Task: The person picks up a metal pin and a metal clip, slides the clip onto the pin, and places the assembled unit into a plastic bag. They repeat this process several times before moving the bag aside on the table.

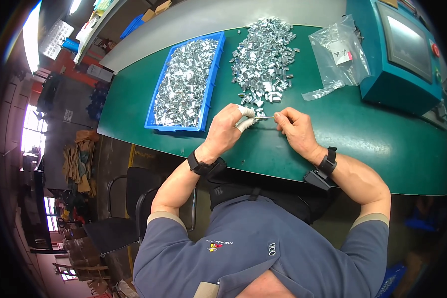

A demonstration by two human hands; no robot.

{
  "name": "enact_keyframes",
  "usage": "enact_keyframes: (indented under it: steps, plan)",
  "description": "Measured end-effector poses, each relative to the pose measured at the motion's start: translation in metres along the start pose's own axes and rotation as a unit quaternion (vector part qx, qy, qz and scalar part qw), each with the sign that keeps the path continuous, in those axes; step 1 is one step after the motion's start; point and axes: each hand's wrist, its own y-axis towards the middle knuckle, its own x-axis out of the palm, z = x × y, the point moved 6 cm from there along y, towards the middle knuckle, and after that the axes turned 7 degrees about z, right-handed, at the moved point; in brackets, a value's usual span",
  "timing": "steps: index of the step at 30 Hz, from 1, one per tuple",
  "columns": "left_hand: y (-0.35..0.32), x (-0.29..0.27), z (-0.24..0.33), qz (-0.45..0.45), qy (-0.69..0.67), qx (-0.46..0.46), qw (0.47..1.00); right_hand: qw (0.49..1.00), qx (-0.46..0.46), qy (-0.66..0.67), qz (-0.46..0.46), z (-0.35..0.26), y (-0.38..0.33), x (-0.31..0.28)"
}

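Note:
Over the near part of the green table, my left hand [224,130] is closed, white coverings on its thumb and a finger. Its fingertips pinch a small silver metal piece, mostly hidden by them. Facing it, my right hand [297,130] grips a thin metal rod [267,117] between thumb and fingers. The rod lies roughly level and reaches across to the left fingertips. Just beyond both hands spreads a loose pile of small silver metal pieces [265,59]. To its left, a blue tray [215,64] is filled with similar pieces.
A clear plastic bag [328,69] with a white label lies right of the pile. Behind it stands a teal machine [402,79] with a screen and a red button. The green table [372,154] has its near edge by my waist. A black chair [116,236] stands at left.

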Motion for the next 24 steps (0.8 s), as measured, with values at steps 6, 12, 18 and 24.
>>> enact_keyframes:
  steps: [6, 12, 18, 24]
  plan:
    - [-0.001, 0.009, 0.007, -0.023, 0.019, 0.027, 0.999, 0.995, -0.086, -0.05, 0.001, -0.016, -0.006, 0.002]
    - [0.005, 0.02, 0.02, -0.02, 0.003, 0.065, 0.998, 0.994, -0.033, -0.084, -0.061, -0.016, -0.007, 0.006]
    - [0.01, 0.014, 0.02, 0.004, -0.009, 0.073, 0.997, 0.996, -0.024, -0.066, -0.048, -0.009, -0.006, 0.008]
    - [0.005, -0.019, -0.007, 0.033, 0.035, 0.056, 0.997, 1.0, 0.009, -0.013, -0.022, -0.006, -0.006, 0.004]
